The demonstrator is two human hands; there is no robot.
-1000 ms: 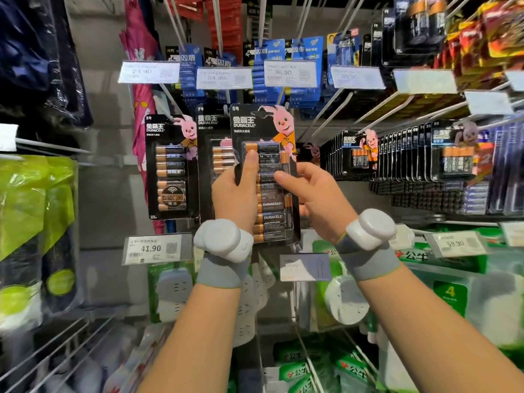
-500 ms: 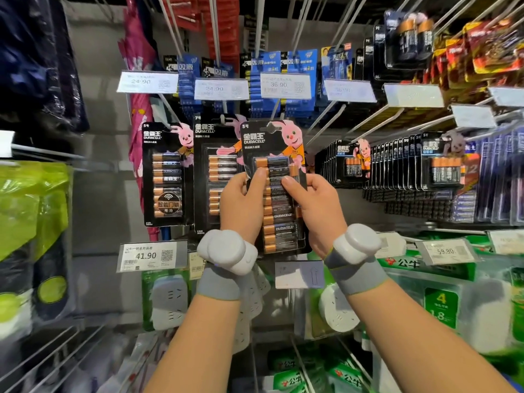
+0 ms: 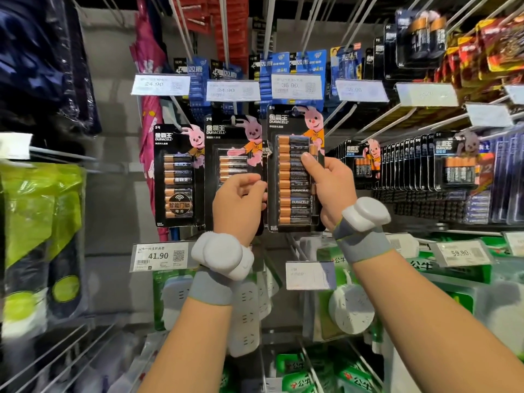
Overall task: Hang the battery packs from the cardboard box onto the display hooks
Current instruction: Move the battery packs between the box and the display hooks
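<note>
The right hand (image 3: 333, 194) holds a pack (image 3: 292, 177) upright in front of the display. Its thumb (image 3: 307, 163) presses across the clear blister over the stacked batteries. Its other fingers are hidden behind the card, and the palm covers the pack's lower right corner. The pack's top edge sits just under the 36.90 tag (image 3: 296, 86). The hang hole is hard to make out there, so whether the pack is on a rod or only held up to one cannot be told. Bare hooks (image 3: 340, 113) slant just right of its top. The left hand (image 3: 239, 205) is beside the pack's left edge with fingers curled inward. The fingertips end right at that edge, and whether they pinch the card, touch it or hold nothing cannot be told. This hand covers the lower half of the middle pack (image 3: 232, 143), which hangs between the held pack and the far-left pack (image 3: 178, 177). Both wrists wear a grey band with a white device, the left one (image 3: 224, 255) hiding part of the shelf behind it. To the right, a dense row of packs (image 3: 402, 165) shows only edges except for its front cards. The 41.90 tag (image 3: 158, 255) reads clearly, while the tag (image 3: 307, 275) below the held pack is too blurred to read. The green boxes (image 3: 453, 268) at lower right are smeared, and the forearms run out of the bottom of the view.
</note>
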